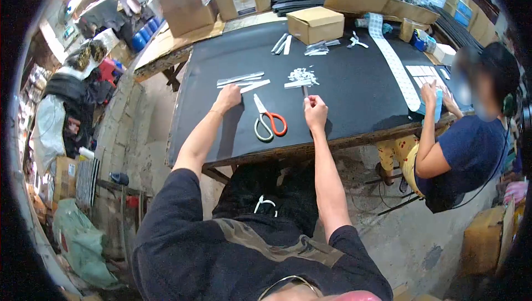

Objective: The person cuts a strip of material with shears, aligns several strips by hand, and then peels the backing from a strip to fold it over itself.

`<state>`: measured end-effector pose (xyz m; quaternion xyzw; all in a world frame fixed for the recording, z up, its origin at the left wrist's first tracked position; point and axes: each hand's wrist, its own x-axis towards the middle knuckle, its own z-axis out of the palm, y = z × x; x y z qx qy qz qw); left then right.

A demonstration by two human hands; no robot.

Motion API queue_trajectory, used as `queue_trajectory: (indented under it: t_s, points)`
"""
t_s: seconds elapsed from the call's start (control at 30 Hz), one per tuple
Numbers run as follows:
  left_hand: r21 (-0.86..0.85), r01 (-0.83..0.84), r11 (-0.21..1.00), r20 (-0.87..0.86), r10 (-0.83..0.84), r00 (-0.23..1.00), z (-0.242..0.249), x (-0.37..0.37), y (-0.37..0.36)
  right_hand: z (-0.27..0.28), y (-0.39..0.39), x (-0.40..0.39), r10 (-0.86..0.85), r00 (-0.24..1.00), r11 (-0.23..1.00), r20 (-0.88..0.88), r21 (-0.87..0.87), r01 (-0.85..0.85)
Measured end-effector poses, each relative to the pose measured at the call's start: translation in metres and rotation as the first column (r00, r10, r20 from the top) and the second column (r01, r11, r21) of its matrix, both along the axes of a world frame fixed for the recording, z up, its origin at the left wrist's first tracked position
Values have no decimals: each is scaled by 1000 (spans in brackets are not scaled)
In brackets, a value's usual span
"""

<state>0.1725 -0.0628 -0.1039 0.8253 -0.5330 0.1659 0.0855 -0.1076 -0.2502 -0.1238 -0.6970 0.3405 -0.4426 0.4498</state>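
My left hand (228,99) is closed at the near end of a white strip (256,86) on the black tabletop. Just beyond it lie more narrow strips (241,79), some white and some clear. My right hand (316,112) pinches a thin dark strip (305,93) that points away from me. Its far tip meets a short white strip (296,84), lying at the near side of a pile of small white pieces (302,75). Between my hands rest scissors (268,121) with one red and one pale handle, blades pointing away.
Toward the back stand a cardboard box (316,25), bundles of strips (317,49) and a white clip-like piece (357,40). A long roll of white labels (392,64) runs down the right side. A co-worker (465,146) sits at right, hands over white cards (422,73).
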Motion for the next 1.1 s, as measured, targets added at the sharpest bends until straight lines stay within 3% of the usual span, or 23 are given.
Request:
queue_trajectory:
  t_s: [0.13,0.2,0.3,0.4,0.47,0.57,0.77,0.9,1.0,1.1]
  points:
    - [75,11,997,-169,2,986,10,-1,-2,5,3,-3,-20,1000,1000,7,-20,20]
    - [6,56,998,-163,-55,985,12,3,-7,10,5,-7,7,1000,1000,10,9,-7]
    - [124,-91,988,-258,120,959,0,22,-15,10,4,-5,-14,1000,999,15,-35,15]
    - [195,-116,974,-309,173,935,-7,40,-20,7,3,-3,-18,999,999,27,-50,19]
    - [361,-146,921,-313,267,911,-3,45,-26,6,3,-3,-10,999,999,31,-38,11]
    - [307,-178,935,-358,287,888,10,36,-25,7,3,-2,-20,1000,999,22,-31,21]
    - [371,-78,925,-345,216,913,11,39,-26,13,7,-4,-56,998,997,-15,-45,55]
    - [168,-24,986,-346,82,935,9,45,-24,13,8,-3,-77,994,996,-72,-45,74]
    - [19,-157,987,-220,158,963,30,29,-15,17,13,-1,-100,989,992,-113,-89,90]
    - [-43,-160,986,-124,154,980,40,38,-20,7,8,4,-114,987,986,-115,-139,97]
